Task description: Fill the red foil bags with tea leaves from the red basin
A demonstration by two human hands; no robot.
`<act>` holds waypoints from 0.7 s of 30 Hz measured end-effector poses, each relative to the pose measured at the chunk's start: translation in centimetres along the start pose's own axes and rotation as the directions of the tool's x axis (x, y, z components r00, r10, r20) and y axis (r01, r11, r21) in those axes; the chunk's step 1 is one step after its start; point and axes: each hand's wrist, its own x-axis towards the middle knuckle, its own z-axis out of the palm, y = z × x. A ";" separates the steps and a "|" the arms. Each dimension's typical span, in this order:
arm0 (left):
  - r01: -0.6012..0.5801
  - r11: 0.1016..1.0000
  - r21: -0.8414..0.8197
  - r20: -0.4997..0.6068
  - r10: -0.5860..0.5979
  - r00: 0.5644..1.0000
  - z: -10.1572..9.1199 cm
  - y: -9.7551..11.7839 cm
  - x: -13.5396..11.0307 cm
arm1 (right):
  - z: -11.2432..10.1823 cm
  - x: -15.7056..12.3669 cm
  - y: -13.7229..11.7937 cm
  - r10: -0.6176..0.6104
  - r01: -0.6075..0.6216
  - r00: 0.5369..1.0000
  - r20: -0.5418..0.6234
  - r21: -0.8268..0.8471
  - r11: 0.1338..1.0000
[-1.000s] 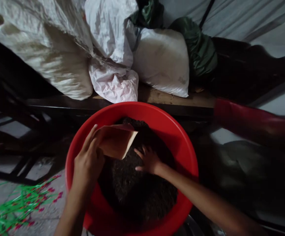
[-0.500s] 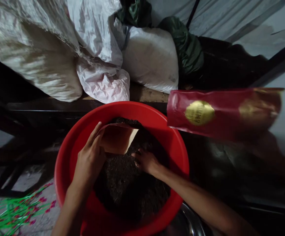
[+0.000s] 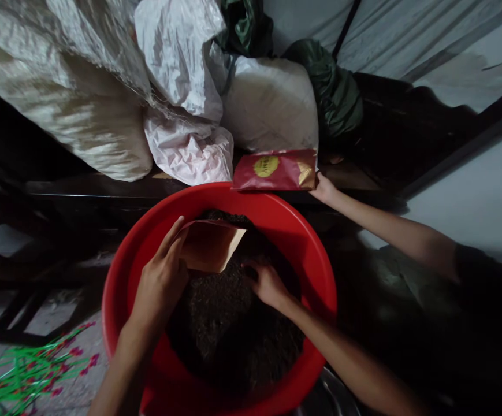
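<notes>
Holding the brown pouch [image 3: 209, 248] open over the red basin [image 3: 311, 242], your left hand [image 3: 159, 283] pinches its edge. Your right hand [image 3: 268, 283] curls into the dark loose material [image 3: 229, 323] beside the pouch; I cannot tell whether its fingers grip any. Filling looks barely begun.

White sacks [image 3: 81, 115] are slumping together on the bench [image 3: 81, 188], and a dark green bag [image 3: 337, 92] is leaning behind them. Another person's hand [image 3: 325, 189] is holding a red packet [image 3: 276, 170] at the bench's edge. Green strips [image 3: 21, 381] are lying on the floor [image 3: 77, 381].
</notes>
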 end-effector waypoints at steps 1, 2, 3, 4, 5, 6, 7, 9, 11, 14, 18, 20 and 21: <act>-0.002 1.000 -0.001 -0.004 0.002 1.000 0.1 0.0 0.0 | -0.5 -0.1 -0.3 -0.007 0.010 0.999 -0.032 0.075 0.997; -0.008 1.000 -0.001 -0.008 0.008 1.000 0.1 0.0 0.1 | -1.2 -0.3 -0.6 -0.018 0.028 0.997 -0.069 0.149 0.989; -0.015 1.000 -0.002 -0.009 0.015 1.000 0.2 0.0 0.2 | -2.1 -0.6 -1.2 -0.029 0.053 0.993 -0.112 0.216 0.975; -0.023 1.000 -0.002 -0.002 0.023 1.000 0.3 0.1 0.3 | -3.3 -1.0 -1.8 -0.041 0.085 0.986 -0.161 0.276 0.957; -0.032 0.999 -0.002 0.013 0.032 0.999 0.4 0.2 0.5 | -4.6 -1.5 -2.6 -0.052 0.120 0.976 -0.210 0.327 0.937; -0.042 0.999 -0.002 0.034 0.042 0.999 0.5 0.4 0.7 | -5.9 -1.9 -3.6 -0.059 0.154 0.965 -0.256 0.371 0.916; -0.055 0.998 -0.003 0.056 0.055 0.997 0.6 0.7 0.9 | -7.2 -2.1 -4.6 -0.063 0.191 0.950 -0.307 0.407 0.894; -0.091 0.996 -0.015 0.096 0.092 0.991 0.9 1.3 1.3 | -9.1 -1.7 -7.0 -0.084 0.288 0.897 -0.433 0.429 0.856; -0.129 0.991 -0.045 0.106 0.133 0.985 1.3 1.9 1.8 | -9.8 -0.2 -9.5 -0.164 0.396 0.823 -0.544 0.343 0.852; -0.145 0.985 -0.093 0.060 0.151 0.987 2.1 2.4 2.7 | -9.2 2.9 -11.9 -0.397 0.483 0.783 -0.479 0.065 0.873; -0.105 0.987 -0.118 0.025 0.108 0.994 2.6 1.7 3.4 | -8.4 3.4 -10.9 -0.558 0.569 0.738 -0.379 -0.094 0.817; -0.076 0.992 -0.097 0.016 0.078 0.997 2.4 1.0 3.5 | -8.5 2.1 -8.4 -0.554 0.579 0.664 -0.502 -0.124 0.806; -0.065 0.995 -0.080 0.003 0.066 0.998 2.3 0.8 3.4 | -8.5 1.4 -6.9 -0.505 0.526 0.661 -0.555 -0.137 0.839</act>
